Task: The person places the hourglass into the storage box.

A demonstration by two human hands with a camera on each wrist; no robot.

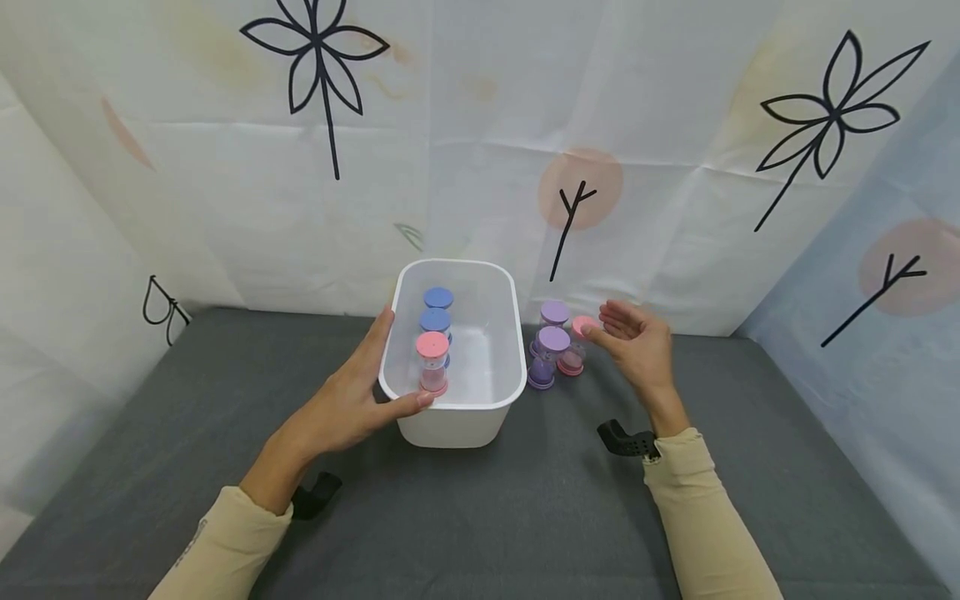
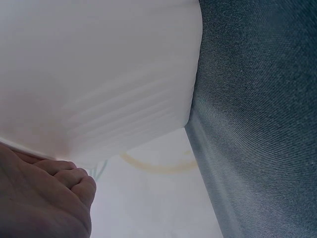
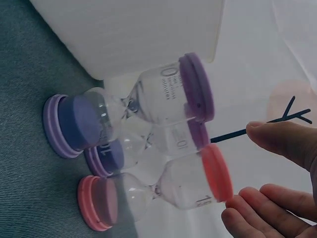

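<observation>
A white plastic bin (image 1: 495,400) stands in the middle of the table. My left hand (image 1: 348,392) holds its left near corner, thumb over the front rim and fingers along the left side; the left wrist view shows those fingers bent against the wall. Inside, along the left, are two blue-capped hourglasses (image 1: 436,319) and a pink hourglass (image 1: 432,362). Right of the bin stand two purple hourglasses (image 1: 543,369) and another pink hourglass (image 3: 178,183). Beside that pink cap, my right hand (image 1: 637,346) has its thumb and fingers spread, holding nothing.
Dark grey cloth (image 1: 480,533) covers the table. Behind it hangs a white curtain (image 1: 480,183) printed with leaf and twig drawings, with more fabric at both sides. Dark straps (image 1: 630,442) sit on the wrists.
</observation>
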